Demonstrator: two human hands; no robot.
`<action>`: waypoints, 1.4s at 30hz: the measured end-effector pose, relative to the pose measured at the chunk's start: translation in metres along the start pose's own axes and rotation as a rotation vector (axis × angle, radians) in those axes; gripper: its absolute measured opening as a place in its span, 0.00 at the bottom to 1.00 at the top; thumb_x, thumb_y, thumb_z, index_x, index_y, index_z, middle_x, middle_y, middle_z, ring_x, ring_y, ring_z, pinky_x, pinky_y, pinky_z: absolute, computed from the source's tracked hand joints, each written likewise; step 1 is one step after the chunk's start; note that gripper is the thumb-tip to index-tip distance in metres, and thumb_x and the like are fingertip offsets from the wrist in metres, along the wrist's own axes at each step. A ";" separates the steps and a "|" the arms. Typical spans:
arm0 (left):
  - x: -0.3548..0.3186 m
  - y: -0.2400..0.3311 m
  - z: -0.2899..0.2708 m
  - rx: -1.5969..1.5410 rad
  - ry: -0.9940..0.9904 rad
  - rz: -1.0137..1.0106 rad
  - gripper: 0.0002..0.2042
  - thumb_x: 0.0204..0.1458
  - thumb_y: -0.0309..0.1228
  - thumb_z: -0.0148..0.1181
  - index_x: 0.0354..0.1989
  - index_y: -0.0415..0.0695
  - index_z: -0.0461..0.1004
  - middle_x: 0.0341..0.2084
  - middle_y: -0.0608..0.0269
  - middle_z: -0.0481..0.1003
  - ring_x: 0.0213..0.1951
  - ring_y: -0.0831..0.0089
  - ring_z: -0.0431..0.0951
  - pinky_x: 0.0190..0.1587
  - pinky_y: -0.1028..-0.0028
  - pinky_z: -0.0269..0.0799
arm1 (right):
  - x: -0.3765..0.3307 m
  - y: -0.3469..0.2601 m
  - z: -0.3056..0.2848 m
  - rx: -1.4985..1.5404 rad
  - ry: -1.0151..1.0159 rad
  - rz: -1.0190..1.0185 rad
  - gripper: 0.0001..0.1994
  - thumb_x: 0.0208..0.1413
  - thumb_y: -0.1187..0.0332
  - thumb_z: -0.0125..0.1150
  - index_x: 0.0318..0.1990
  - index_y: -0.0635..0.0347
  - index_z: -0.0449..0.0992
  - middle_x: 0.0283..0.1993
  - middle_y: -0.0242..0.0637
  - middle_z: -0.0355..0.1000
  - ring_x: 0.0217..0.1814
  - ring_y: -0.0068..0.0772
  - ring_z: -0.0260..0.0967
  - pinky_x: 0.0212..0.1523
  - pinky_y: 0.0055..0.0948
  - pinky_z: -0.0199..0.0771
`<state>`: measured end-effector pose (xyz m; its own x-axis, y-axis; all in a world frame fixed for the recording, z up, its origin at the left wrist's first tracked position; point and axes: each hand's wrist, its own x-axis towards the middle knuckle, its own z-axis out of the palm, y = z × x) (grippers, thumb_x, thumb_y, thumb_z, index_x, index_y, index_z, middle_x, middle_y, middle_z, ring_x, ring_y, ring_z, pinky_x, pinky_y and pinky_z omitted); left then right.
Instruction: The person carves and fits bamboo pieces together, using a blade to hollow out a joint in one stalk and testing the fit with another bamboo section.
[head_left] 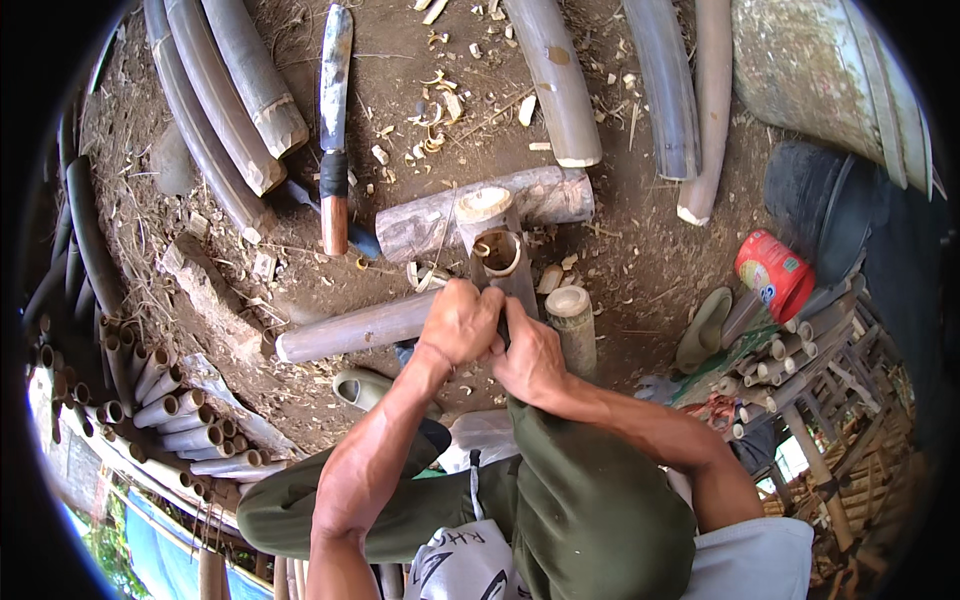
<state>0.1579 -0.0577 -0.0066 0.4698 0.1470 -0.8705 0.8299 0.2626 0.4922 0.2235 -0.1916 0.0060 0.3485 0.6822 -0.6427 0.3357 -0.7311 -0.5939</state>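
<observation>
Close together, my left hand [462, 322] and my right hand [532, 358] are both closed at the near side of an open bamboo tube [516, 270]. A narrow dark piece, perhaps a tool's handle, shows between them, and my right fingers wrap round it. What my left fingers grip is hidden. The tube's hollow mouth faces up, with a pale curl of shaving at its rim. Just beyond it, a pale-ended bamboo piece [487, 205] rests against a log [415, 228]. A bamboo length [350, 328] lies left of my left hand; a short bamboo stub [571, 325] stands right of the tube.
A big knife [335, 130] with a wooden handle lies far left. Bamboo poles [555, 90] lie beyond the log. Cut tubes [190, 430] are stacked at left. At right are a red container [775, 275], a dark bucket [815, 210] and a sandal [704, 330]. Shavings litter the dirt.
</observation>
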 end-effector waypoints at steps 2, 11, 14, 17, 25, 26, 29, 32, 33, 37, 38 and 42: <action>0.002 -0.002 0.007 -0.108 0.020 -0.076 0.24 0.58 0.36 0.44 0.16 0.30 0.76 0.11 0.50 0.75 0.16 0.64 0.78 0.25 0.65 0.76 | 0.000 0.004 -0.014 0.037 -0.072 -0.019 0.16 0.54 0.67 0.61 0.47 0.63 0.67 0.33 0.50 0.76 0.32 0.58 0.75 0.32 0.47 0.76; 0.004 0.028 0.058 -0.724 0.192 0.066 0.19 0.62 0.36 0.45 0.32 0.30 0.76 0.18 0.54 0.77 0.21 0.72 0.77 0.25 0.72 0.70 | 0.056 -0.012 -0.131 -0.589 -0.278 -0.457 0.17 0.50 0.64 0.64 0.46 0.60 0.71 0.27 0.46 0.76 0.26 0.52 0.76 0.26 0.44 0.77; 0.004 0.022 0.071 -1.413 0.167 0.178 0.16 0.64 0.35 0.44 0.38 0.37 0.77 0.17 0.63 0.73 0.19 0.76 0.70 0.24 0.75 0.65 | 0.073 -0.046 -0.134 -0.820 -0.393 -0.582 0.10 0.51 0.65 0.62 0.36 0.61 0.76 0.26 0.40 0.78 0.24 0.42 0.77 0.23 0.37 0.76; 0.011 0.004 0.074 -1.909 -0.113 0.324 0.14 0.65 0.38 0.47 0.45 0.41 0.74 0.27 0.65 0.77 0.30 0.75 0.75 0.39 0.72 0.72 | 0.089 -0.090 -0.131 -1.094 -0.577 -0.744 0.07 0.44 0.65 0.65 0.20 0.54 0.80 0.24 0.36 0.78 0.27 0.32 0.79 0.25 0.32 0.76; 0.001 -0.015 0.061 -1.498 -0.356 0.403 0.25 0.63 0.53 0.45 0.56 0.44 0.68 0.48 0.57 0.75 0.50 0.66 0.76 0.55 0.60 0.70 | 0.113 -0.075 -0.116 -1.107 -0.525 -0.754 0.07 0.46 0.63 0.63 0.25 0.55 0.82 0.21 0.40 0.77 0.27 0.40 0.79 0.25 0.38 0.77; -0.016 -0.010 0.063 -1.268 -0.213 0.223 0.27 0.62 0.55 0.47 0.56 0.43 0.68 0.48 0.56 0.75 0.50 0.66 0.76 0.55 0.60 0.69 | 0.096 -0.055 -0.126 -1.031 -0.500 -0.731 0.10 0.49 0.60 0.62 0.26 0.57 0.80 0.20 0.43 0.76 0.26 0.45 0.79 0.25 0.41 0.76; -0.045 -0.022 0.087 -0.464 -0.157 0.459 0.42 0.52 0.48 0.65 0.67 0.33 0.53 0.56 0.44 0.68 0.61 0.54 0.66 0.66 0.62 0.56 | 0.042 -0.014 -0.119 -0.608 -0.320 -0.386 0.18 0.61 0.54 0.52 0.32 0.61 0.76 0.27 0.48 0.74 0.33 0.53 0.73 0.41 0.47 0.72; -0.073 -0.043 0.109 -0.434 0.048 0.421 0.36 0.49 0.29 0.63 0.67 0.34 0.54 0.55 0.47 0.68 0.60 0.61 0.66 0.64 0.65 0.59 | 0.006 -0.013 -0.081 0.260 -0.075 0.003 0.17 0.65 0.59 0.47 0.38 0.64 0.77 0.29 0.47 0.79 0.34 0.48 0.79 0.39 0.43 0.77; -0.079 -0.052 0.101 -0.309 0.163 0.352 0.35 0.45 0.27 0.61 0.65 0.34 0.56 0.52 0.46 0.69 0.55 0.61 0.69 0.60 0.64 0.63 | 0.001 -0.011 -0.071 0.315 -0.106 0.044 0.17 0.66 0.60 0.46 0.39 0.64 0.76 0.30 0.46 0.79 0.34 0.45 0.79 0.40 0.42 0.77; -0.087 -0.085 0.058 -0.118 0.337 0.128 0.20 0.44 0.28 0.64 0.46 0.35 0.72 0.31 0.53 0.78 0.34 0.67 0.78 0.42 0.68 0.75 | 0.024 -0.025 -0.031 0.525 -0.440 0.358 0.16 0.68 0.63 0.45 0.40 0.71 0.73 0.32 0.45 0.80 0.23 0.29 0.77 0.21 0.27 0.76; -0.085 -0.093 0.050 -0.092 0.344 0.033 0.16 0.44 0.29 0.65 0.42 0.36 0.75 0.27 0.53 0.79 0.31 0.67 0.80 0.39 0.68 0.77 | 0.034 -0.033 -0.025 0.567 -0.494 0.402 0.14 0.68 0.65 0.45 0.41 0.70 0.70 0.35 0.44 0.80 0.21 0.27 0.77 0.17 0.23 0.75; -0.079 -0.069 -0.034 0.209 0.405 0.063 0.19 0.39 0.37 0.70 0.40 0.40 0.80 0.29 0.48 0.81 0.29 0.63 0.83 0.35 0.66 0.79 | 0.050 -0.047 -0.002 0.939 -0.463 0.392 0.19 0.69 0.63 0.44 0.43 0.78 0.72 0.37 0.52 0.78 0.22 0.35 0.77 0.19 0.28 0.79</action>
<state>0.0532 -0.0548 0.0287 0.4004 0.5286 -0.7485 0.8659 0.0489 0.4978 0.2266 -0.1227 0.0027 -0.1402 0.4768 -0.8678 -0.5884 -0.7450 -0.3142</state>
